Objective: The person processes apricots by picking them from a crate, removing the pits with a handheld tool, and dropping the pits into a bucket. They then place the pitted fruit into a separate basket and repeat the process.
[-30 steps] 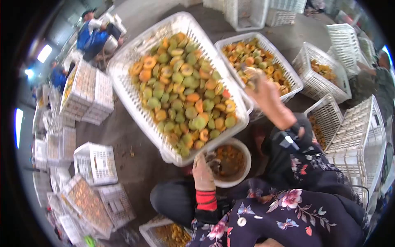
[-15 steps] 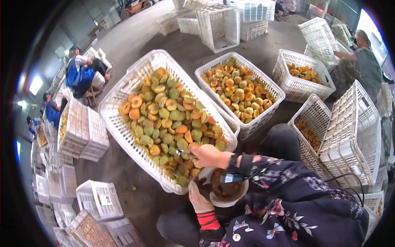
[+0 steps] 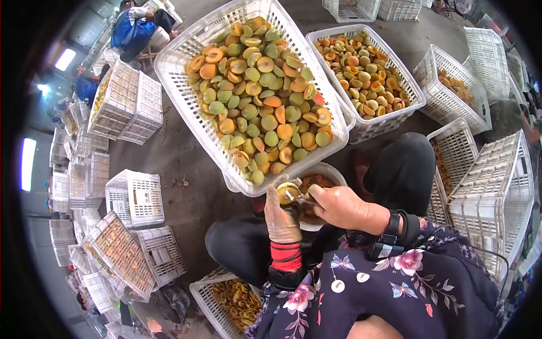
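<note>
My left hand (image 3: 281, 216), in a pale glove with a red band at the wrist, is closed around a halved apricot (image 3: 287, 194), cut face up. Pinched in my right hand (image 3: 350, 208) is a small metal tool (image 3: 305, 198), its end at the fruit; its exact shape is hard to make out. Just beyond both hands, a large white crate (image 3: 237, 176) is heaped with green and orange apricot halves (image 3: 265, 107). Partly hidden beneath my hands is a white bucket (image 3: 337, 174) with brownish bits inside.
A second white crate (image 3: 389, 117) of apricot halves stands beyond on the right. More crates (image 3: 491, 186) lie at my right side, and stacked crates (image 3: 129, 104) stand at left. A crate (image 3: 212, 305) of fruit pieces is near my left leg. A person (image 3: 132, 28) sits at upper left.
Both hands have drawn back from the large crate to above the bucket. An apricot half is now in my left hand, and the tool is against it. My view has tilted downward.
</note>
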`<action>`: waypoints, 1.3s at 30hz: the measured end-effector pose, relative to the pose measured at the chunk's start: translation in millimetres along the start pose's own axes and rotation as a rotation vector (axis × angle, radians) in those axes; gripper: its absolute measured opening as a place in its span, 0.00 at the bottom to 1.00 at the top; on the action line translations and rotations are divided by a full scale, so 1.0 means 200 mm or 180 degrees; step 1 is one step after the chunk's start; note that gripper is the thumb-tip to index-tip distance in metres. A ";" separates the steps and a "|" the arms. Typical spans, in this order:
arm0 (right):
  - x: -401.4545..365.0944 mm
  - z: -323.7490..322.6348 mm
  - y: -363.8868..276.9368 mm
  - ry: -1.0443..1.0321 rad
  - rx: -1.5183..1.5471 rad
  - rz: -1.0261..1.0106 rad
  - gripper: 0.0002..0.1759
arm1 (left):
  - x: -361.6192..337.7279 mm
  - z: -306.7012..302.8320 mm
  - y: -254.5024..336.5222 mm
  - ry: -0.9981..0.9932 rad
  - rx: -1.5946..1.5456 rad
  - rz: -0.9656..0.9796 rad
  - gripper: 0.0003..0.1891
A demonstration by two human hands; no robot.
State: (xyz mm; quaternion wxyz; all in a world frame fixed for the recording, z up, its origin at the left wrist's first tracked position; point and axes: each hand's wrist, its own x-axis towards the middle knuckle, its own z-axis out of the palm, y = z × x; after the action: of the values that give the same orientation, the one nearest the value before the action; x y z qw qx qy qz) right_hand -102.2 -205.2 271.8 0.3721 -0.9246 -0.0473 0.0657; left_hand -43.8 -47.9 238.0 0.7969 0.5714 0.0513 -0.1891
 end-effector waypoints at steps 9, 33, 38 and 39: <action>-0.06 0.03 -0.02 0.0304 -0.0437 -0.0290 0.14 | -0.08 0.04 0.04 0.0009 0.0537 0.0234 0.27; 0.03 0.03 0.00 0.0174 0.4429 0.1099 0.13 | -0.07 0.08 0.05 -0.0356 0.0451 0.0613 0.25; 0.07 0.08 0.10 0.0922 0.1352 -0.0286 0.16 | -0.04 -0.01 -0.01 -0.0324 0.0465 0.0283 0.17; 0.07 0.09 0.09 0.1163 0.1121 -0.0412 0.16 | -0.03 -0.04 -0.03 -0.0367 0.1734 0.1085 0.14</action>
State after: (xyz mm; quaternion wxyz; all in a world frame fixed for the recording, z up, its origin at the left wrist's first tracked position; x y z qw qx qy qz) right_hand -91.1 -205.1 245.0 0.5332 -0.8372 -0.0262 -0.1190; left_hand -50.0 -40.4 230.5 0.6365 0.7524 -0.1428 -0.0918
